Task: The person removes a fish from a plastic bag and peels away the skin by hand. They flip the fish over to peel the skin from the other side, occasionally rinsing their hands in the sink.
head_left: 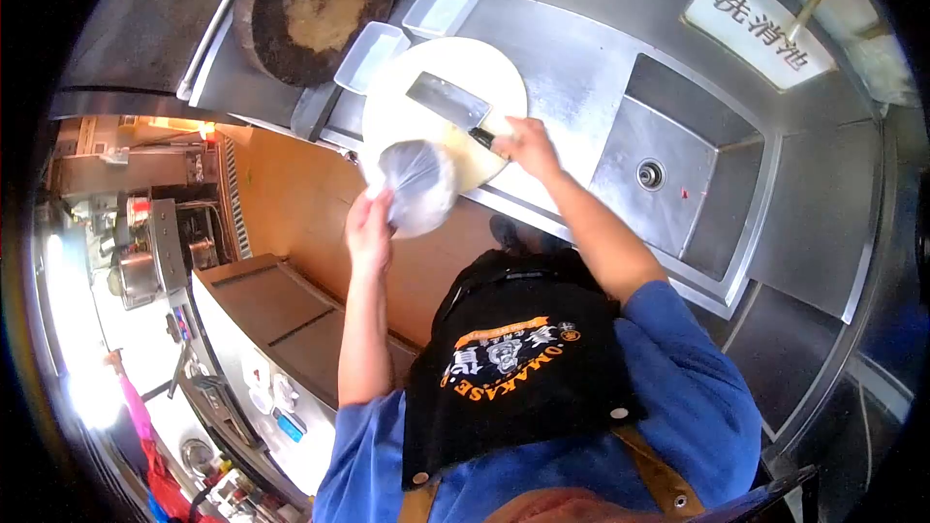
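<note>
My right hand [528, 148] is closed around the black handle of a cleaver [446, 99]. The broad steel blade is over a round white cutting board [508, 76] and points to the upper left. My left hand [370, 221] grips the edge of a translucent plastic bag [418, 184] at the near left side of the board. Something pale seems to be inside the bag, but I cannot make out what. Part of the board is hidden behind the bag.
Two clear plastic containers, one [443, 5] behind the other [372, 56], stand beyond the board. A dark wok [271, 39] is at the upper left. To the right is a steel sink [630, 201], with a sign [759, 24] above it.
</note>
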`<action>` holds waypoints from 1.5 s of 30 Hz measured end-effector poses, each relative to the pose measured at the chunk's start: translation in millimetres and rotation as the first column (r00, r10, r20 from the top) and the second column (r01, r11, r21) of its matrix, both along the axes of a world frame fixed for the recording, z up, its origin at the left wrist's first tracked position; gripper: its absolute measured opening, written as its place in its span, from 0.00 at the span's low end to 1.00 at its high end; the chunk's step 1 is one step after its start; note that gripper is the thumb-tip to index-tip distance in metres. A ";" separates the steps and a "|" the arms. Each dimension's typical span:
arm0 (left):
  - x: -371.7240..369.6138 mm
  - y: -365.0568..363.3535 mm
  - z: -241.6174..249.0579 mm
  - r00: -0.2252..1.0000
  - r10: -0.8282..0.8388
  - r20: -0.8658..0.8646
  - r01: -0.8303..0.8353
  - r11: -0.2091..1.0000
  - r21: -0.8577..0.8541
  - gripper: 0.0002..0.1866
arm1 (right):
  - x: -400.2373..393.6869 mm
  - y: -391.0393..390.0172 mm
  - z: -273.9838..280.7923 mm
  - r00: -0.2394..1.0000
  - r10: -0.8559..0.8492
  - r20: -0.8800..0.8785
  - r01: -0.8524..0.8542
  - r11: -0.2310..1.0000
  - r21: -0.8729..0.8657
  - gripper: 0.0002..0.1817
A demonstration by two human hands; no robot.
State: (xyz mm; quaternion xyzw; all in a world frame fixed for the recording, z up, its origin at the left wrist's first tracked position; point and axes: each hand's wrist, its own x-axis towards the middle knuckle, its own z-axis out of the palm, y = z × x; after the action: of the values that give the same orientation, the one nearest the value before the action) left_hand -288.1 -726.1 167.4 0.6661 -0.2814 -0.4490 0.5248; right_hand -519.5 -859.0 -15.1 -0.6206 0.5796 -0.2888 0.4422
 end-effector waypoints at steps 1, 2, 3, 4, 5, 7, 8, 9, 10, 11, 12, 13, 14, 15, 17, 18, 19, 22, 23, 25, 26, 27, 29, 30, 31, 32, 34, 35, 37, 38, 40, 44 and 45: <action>-17.4 -19.5 1.9 0.995 -0.083 -0.046 0.080 0.995 -0.054 0.12 | -20.9 -8.4 -5.4 0.968 -0.061 0.245 0.037 0.994 0.104 0.25; -27.8 -37.5 -1.3 0.989 -0.140 -0.046 0.139 0.990 -0.011 0.12 | -42.5 -11.9 -28.6 0.952 -0.114 0.284 0.110 0.993 0.033 0.23; -38.9 -56.1 -12.2 0.984 -0.167 -0.070 0.166 0.986 -0.010 0.11 | -64.7 -11.3 -42.4 0.948 -0.216 0.236 0.222 0.975 0.003 0.21; -62.5 -75.6 2.0 0.983 -0.157 -0.097 0.164 0.984 0.068 0.11 | -89.3 -4.3 -30.0 0.931 -0.293 0.216 0.312 0.948 -0.063 0.20; -79.2 -92.7 -8.7 0.972 -0.204 -0.119 0.209 0.978 0.027 0.11 | -110.2 1.5 -31.0 0.893 -0.380 0.243 0.375 0.924 0.066 0.20; -109.4 -124.0 -26.7 0.909 -0.274 -0.314 0.283 0.959 -0.019 0.11 | -134.8 21.7 -1.1 0.877 -0.460 0.137 0.449 0.887 0.104 0.19; -122.0 -137.6 -36.5 0.877 -0.331 -0.349 0.338 0.940 -0.043 0.12 | -142.8 32.4 11.1 0.837 -0.513 0.190 0.487 0.857 0.169 0.19; -134.7 -152.2 -43.5 0.839 -0.389 -0.382 0.393 0.917 -0.070 0.13 | -149.6 37.8 21.7 0.788 -0.565 0.243 0.519 0.823 0.231 0.18; -147.7 -165.3 -47.9 0.816 -0.417 -0.402 0.423 0.903 -0.078 0.13 | -153.1 42.5 31.0 0.774 -0.593 0.224 0.552 0.804 0.220 0.18; -159.8 -175.5 -52.7 0.797 -0.495 -0.346 0.494 0.864 -0.099 0.12 | -152.6 48.4 38.5 0.747 -0.616 0.251 0.571 0.787 0.232 0.17; -171.2 -183.8 -58.1 0.776 -0.561 -0.288 0.554 0.825 -0.115 0.11 | -152.9 54.0 43.7 0.725 -0.631 0.277 0.582 0.776 0.246 0.16; -180.2 -193.3 -70.1 0.766 -0.568 -0.301 0.560 0.820 -0.120 0.11 | -152.6 56.8 43.0 0.722 -0.639 0.263 0.592 0.769 0.241 0.16; -186.1 -201.1 -86.8 0.745 -0.621 -0.245 0.608 0.782 -0.132 0.12 | -149.4 59.3 39.8 0.706 -0.652 0.276 0.598 0.758 0.261 0.15; -189.2 -208.7 -104.3 0.721 -0.669 -0.182 0.654 0.743 -0.140 0.12 | -147.1 60.1 34.7 0.689 -0.662 0.294 0.599 0.749 0.282 0.15; -187.9 -214.1 -137.2 0.708 -0.697 -0.112 0.700 0.714 -0.021 0.14 | -142.1 58.6 18.8 0.686 -0.665 0.295 0.587 0.746 0.315 0.15; -189.4 -212.8 -155.8 0.717 -0.689 0.110 0.689 0.724 0.038 0.15 | -141.0 53.5 9.8 0.774 -0.596 0.213 0.565 0.803 0.190 0.15; -190.1 -209.8 -166.2 0.684 -0.654 0.324 0.665 0.741 0.091 0.15 | -137.0 45.7 12.3 0.847 -0.518 0.115 0.514 0.855 0.068 0.15; -195.9 -203.4 -183.9 0.708 -0.615 0.348 0.622 0.776 0.105 0.15 | -120.7 3.1 40.1 0.901 -0.427 0.078 0.430 0.902 -0.030 0.16; -198.5 -199.4 -186.9 0.725 -0.585 0.364 0.599 0.796 0.086 0.15 | -117.6 -8.0 42.6 0.923 -0.382 0.049 0.385 0.917 -0.107 0.17; -197.5 -198.3 -171.9 0.712 -0.550 0.436 0.560 0.820 0.120 0.14 | -117.8 -28.9 32.4 0.954 -0.298 0.043 0.301 0.946 -0.121 0.18; -196.0 -198.9 -160.2 0.591 -0.465 0.659 0.571 0.819 0.065 0.13 | -118.9 -38.8 29.7 0.973 -0.230 0.028 0.232 0.961 -0.153 0.19; -195.2 -200.0 -153.6 0.434 -0.337 0.836 0.591 0.806 0.018 0.12 | -120.4 -45.2 28.4 0.977 -0.209 0.032 0.211 0.965 -0.154 0.19; -194.7 -212.3 -150.5 0.414 -0.319 0.852 0.609 0.793 0.000 0.11 | -124.3 -55.1 24.9 0.988 -0.123 -0.092 0.098 0.967 -0.236 0.21; -194.6 -218.0 -148.8 0.390 -0.312 0.866 0.644 0.765 -0.015 0.10 | -126.4 -60.1 24.2 0.990 -0.109 -0.087 0.086 0.968 -0.235 0.21; -194.2 -220.5 -147.4 0.387 -0.311 0.868 0.636 0.772 -0.007 0.10 | -128.0 -64.0 23.0 0.993 -0.078 -0.092 0.056 0.974 -0.220 0.22; -193.9 -224.9 -145.2 0.376 -0.258 0.890 0.640 0.767 -0.048 0.10 | -129.6 -67.8 22.0 0.994 -0.051 -0.095 0.030 0.977 -0.209 0.22; -190.7 -240.3 -143.1 0.363 -0.140 0.921 0.641 0.755 -0.137 0.11 | -133.8 -71.8 18.7 0.991 0.032 -0.128 -0.058 0.977 -0.203 0.22; -186.3 -251.3 -141.9 0.355 -0.143 0.924 0.643 0.754 -0.130 0.11 | -136.7 -71.4 16.6 0.979 0.115 -0.169 -0.147 0.971 -0.190 0.22; -179.4 -271.4 -121.3 0.437 -0.050 0.898 0.511 0.836 -0.202 0.09 | -139.8 -67.3 10.0 0.973 0.113 -0.203 -0.161 0.956 -0.243 0.22; -179.4 -273.9 -112.5 0.428 -0.050 0.902 0.511 0.837 -0.196 0.09 | -140.5 -66.5 7.0 0.963 0.108 -0.247 -0.181 0.938 -0.295 0.22; -177.4 -275.6 -101.3 0.652 -0.230 0.723 0.579 0.766 -0.279 0.07 | -140.5 -72.7 7.1 0.948 0.090 -0.305 -0.191 0.928 -0.320 0.21; -197.0 -233.9 -119.6 0.791 -0.500 0.351 0.542 0.840 -0.024 0.12 | -147.4 -93.8 1.4 0.950 0.084 -0.300 -0.176 0.940 -0.293 0.11; -181.2 -231.1 -183.6 0.118 -0.277 0.954 0.739 0.666 0.102 0.15 | -150.8 -91.8 -2.8 0.987 0.097 -0.131 -0.144 0.898 -0.415 0.09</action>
State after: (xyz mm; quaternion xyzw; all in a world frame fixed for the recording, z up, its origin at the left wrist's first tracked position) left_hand -469.3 -957.2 -16.2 0.5241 -0.8250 -0.0760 0.1973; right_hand -670.4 -950.8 -17.9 -0.7508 0.4865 -0.3460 0.2827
